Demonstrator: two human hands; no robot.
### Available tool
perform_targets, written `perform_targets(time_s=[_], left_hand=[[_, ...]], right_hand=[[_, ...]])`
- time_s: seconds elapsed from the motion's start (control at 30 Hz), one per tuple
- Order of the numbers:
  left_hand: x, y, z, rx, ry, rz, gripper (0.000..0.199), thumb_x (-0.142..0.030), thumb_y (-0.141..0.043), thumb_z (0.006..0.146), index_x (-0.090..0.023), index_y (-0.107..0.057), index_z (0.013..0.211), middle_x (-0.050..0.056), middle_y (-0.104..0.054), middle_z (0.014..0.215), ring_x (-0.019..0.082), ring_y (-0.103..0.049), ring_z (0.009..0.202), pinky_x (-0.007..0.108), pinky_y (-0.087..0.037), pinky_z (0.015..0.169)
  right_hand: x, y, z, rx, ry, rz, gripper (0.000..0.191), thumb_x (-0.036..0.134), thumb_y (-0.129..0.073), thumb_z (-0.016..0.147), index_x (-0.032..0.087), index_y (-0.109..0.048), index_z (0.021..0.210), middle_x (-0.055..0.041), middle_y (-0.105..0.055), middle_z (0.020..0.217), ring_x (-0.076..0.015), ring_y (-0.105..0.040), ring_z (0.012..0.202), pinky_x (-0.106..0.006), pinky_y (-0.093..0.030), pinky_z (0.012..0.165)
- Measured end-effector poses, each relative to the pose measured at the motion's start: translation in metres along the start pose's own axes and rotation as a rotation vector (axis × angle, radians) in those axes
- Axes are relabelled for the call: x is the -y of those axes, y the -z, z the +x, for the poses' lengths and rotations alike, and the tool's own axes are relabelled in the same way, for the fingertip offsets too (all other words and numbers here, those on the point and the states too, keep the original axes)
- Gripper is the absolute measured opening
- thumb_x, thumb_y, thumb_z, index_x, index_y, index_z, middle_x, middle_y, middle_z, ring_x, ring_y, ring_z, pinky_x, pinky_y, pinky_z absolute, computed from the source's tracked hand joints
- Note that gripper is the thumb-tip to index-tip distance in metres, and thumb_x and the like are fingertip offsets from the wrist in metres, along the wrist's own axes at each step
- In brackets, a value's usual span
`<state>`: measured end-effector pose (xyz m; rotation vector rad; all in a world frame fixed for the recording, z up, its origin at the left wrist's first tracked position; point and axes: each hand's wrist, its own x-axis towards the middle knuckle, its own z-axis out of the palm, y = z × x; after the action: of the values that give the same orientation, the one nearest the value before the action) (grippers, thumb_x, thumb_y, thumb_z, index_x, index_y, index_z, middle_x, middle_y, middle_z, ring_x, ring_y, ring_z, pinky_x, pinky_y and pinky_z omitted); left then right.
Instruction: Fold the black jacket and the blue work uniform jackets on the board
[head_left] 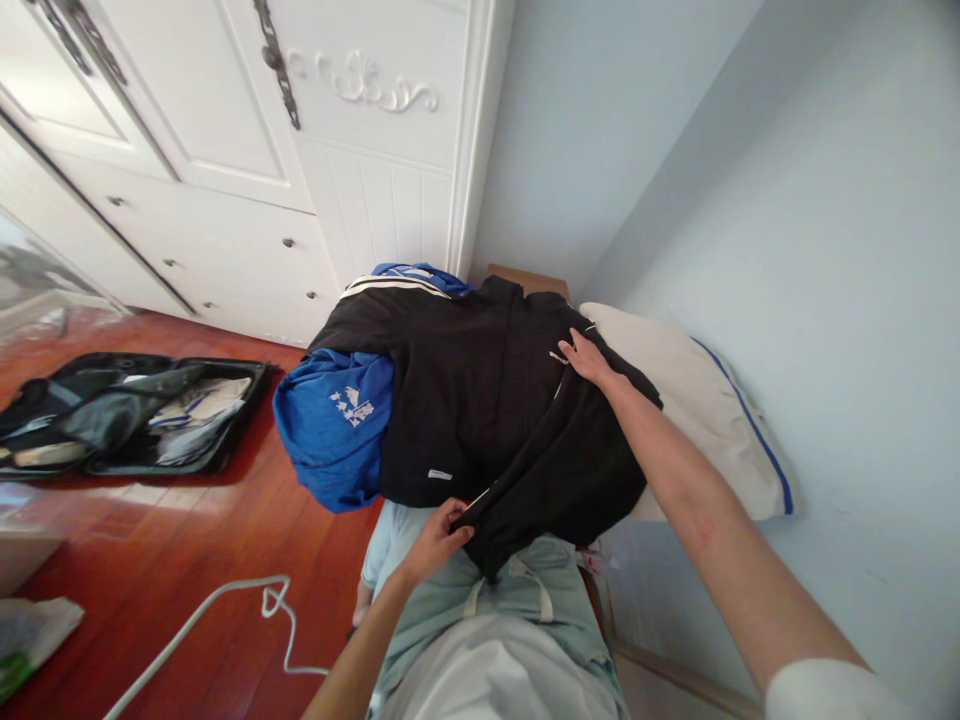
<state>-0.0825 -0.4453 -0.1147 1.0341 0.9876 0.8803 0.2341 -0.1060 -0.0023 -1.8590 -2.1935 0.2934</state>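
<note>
A black jacket (465,380) with pale stripes along its far sleeve lies spread out in front of me, over my lap and a blue printed garment (334,420). One sleeve is folded diagonally across its front toward me. My left hand (439,540) pinches the cuff end of that sleeve at the near edge. My right hand (589,360) rests on the jacket near the shoulder, fingers stretched out and pressing on the cloth. Beside the right arm lies a cream cloth item (697,400) with a blue edge.
An open black suitcase (247,410) with packed clothes lies on the red wooden floor (300,560) at left. A white cable (217,600) curls on the floor. White cabinets (232,260) stand ahead, and a pale blue wall (862,300) borders the right side.
</note>
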Motion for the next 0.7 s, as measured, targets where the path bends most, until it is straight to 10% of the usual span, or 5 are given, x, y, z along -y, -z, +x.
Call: perform_targets(time_s=[0.13,0.27,0.4,0.53,0.7], left_hand=[[-0.027,-0.009,0.009,0.129,0.016,0.143,0.037,-0.042,-0.069,0.077,-0.024,-0.065,0.11,0.003,-0.068,0.109,0.023,-0.061,0.1,0.03,-0.045,0.085],[-0.052,-0.027,0.029,0.056,-0.032,0.397,0.037,-0.056,-0.064,0.081,-0.018,-0.069,0.08,0.005,-0.067,0.083,0.022,-0.061,0.08,0.029,-0.045,0.071],[-0.064,-0.046,0.053,0.013,-0.065,0.289,0.046,-0.054,-0.071,0.075,-0.018,-0.067,0.104,0.004,-0.068,0.087,0.02,-0.059,0.078,0.027,-0.043,0.067],[-0.075,-0.052,0.061,-0.004,-0.086,0.352,0.043,-0.058,-0.067,0.078,-0.016,-0.06,0.069,-0.003,-0.05,0.063,0.013,-0.046,0.061,0.024,-0.033,0.055],[-0.091,-0.053,0.056,-0.028,-0.018,0.144,0.044,-0.057,-0.068,0.075,-0.016,-0.055,0.066,-0.004,-0.048,0.062,0.011,-0.045,0.061,0.023,-0.034,0.056]], right_hand=[[0.018,0.02,-0.015,-0.025,0.053,0.071,0.075,0.053,-0.036,0.097,0.003,-0.027,0.152,-0.0207,-0.028,0.158,-0.0308,-0.026,0.146,-0.044,-0.023,0.12],[0.043,0.046,-0.081,-0.17,0.14,0.218,0.076,0.058,-0.047,0.092,0.012,-0.031,0.151,-0.0174,-0.04,0.152,-0.0307,-0.039,0.139,-0.046,-0.034,0.114],[0.053,0.046,-0.186,-0.373,-0.171,0.523,0.063,0.062,-0.051,0.087,0.018,-0.048,0.132,-0.0136,-0.066,0.114,-0.0254,-0.065,0.099,-0.041,-0.053,0.089],[0.046,0.016,-0.275,-0.583,-0.606,0.556,0.053,0.068,-0.057,0.078,0.021,-0.054,0.101,-0.0112,-0.066,0.093,-0.0239,-0.065,0.081,-0.038,-0.056,0.075],[0.057,-0.025,-0.32,-0.202,-0.77,1.004,0.059,0.074,-0.069,0.063,0.022,-0.055,0.087,-0.0077,-0.066,0.077,-0.0258,-0.067,0.07,-0.033,-0.054,0.048]])
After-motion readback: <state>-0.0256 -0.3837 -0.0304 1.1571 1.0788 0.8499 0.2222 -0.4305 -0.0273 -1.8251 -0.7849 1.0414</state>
